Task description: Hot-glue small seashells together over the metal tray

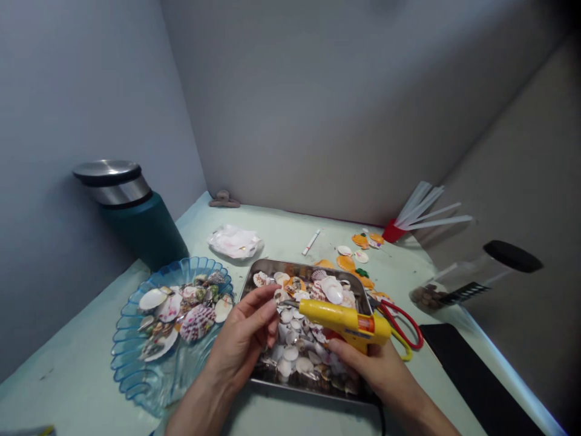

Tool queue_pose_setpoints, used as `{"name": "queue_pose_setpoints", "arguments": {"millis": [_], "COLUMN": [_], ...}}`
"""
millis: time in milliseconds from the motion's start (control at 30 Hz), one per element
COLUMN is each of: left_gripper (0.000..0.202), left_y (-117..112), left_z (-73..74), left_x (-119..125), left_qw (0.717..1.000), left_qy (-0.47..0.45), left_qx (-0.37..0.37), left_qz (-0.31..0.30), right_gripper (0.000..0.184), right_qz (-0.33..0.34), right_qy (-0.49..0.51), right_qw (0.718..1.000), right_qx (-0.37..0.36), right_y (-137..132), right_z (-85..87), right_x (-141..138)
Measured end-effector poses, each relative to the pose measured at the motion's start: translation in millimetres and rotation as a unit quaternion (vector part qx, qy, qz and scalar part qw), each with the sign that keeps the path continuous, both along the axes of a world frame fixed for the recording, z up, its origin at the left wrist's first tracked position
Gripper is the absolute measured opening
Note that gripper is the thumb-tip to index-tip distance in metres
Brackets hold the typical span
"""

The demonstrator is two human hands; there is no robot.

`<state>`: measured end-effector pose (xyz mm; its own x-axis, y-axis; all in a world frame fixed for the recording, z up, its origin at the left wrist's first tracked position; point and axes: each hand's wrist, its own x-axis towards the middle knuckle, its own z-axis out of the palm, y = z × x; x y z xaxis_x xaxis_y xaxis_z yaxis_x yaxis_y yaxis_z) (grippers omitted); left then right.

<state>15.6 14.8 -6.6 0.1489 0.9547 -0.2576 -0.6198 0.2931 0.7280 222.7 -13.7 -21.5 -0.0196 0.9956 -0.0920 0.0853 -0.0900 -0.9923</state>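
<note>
Glue gun (336,316) is being clasped by my right hand (374,363), seemingly for aiming its nozzle (293,304); my left hand (249,327) is curling beside it, whether pinching anything I cannot tell; shells (291,353) are filling a tray (308,393) beneath.

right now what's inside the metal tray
Seashells, mostly white, with patterned and orange ones toward the far side of the metal tray. The glue gun, left hand and right hand hide some; anything beneath the seashells can't be seen.
</note>
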Motion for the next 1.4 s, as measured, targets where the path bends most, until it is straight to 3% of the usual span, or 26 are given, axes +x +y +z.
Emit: {"name": "queue_pose_setpoints", "arguments": {"millis": [533,1000,1167,1400], "left_gripper": [0.037,0.034,0.038,0.035], "left_y": [-0.2,-0.1,-0.2,0.6], "left_z": [0.2,0.6,-0.9,-3.8], "left_x": [-3.2,-1.9,-2.2,-2.2], "left_qw": [1.0,1.0,1.0,1.0], "left_qy": [-0.022,-0.005,0.0,0.005], "left_qx": [-0.006,0.003,0.002,0.001], "left_qz": [0.016,0.012,0.004,-0.006], "right_gripper": [0.03,0.03,0.031,0.03], "right_qz": [0.019,-0.024,0.029,0.024], "right_qy": [-0.013,-0.011,-0.022,-0.017], "right_qw": [1.0,1.0,0.999,0.999], "right_qx": [0.005,0.002,0.024,0.032], "right_y": [5.4,1.3,4.0,3.9], "right_z": [-8.6,-0.3,-1.9,-3.2], "right_x": [7.0,0.8,5.4,4.3]}}
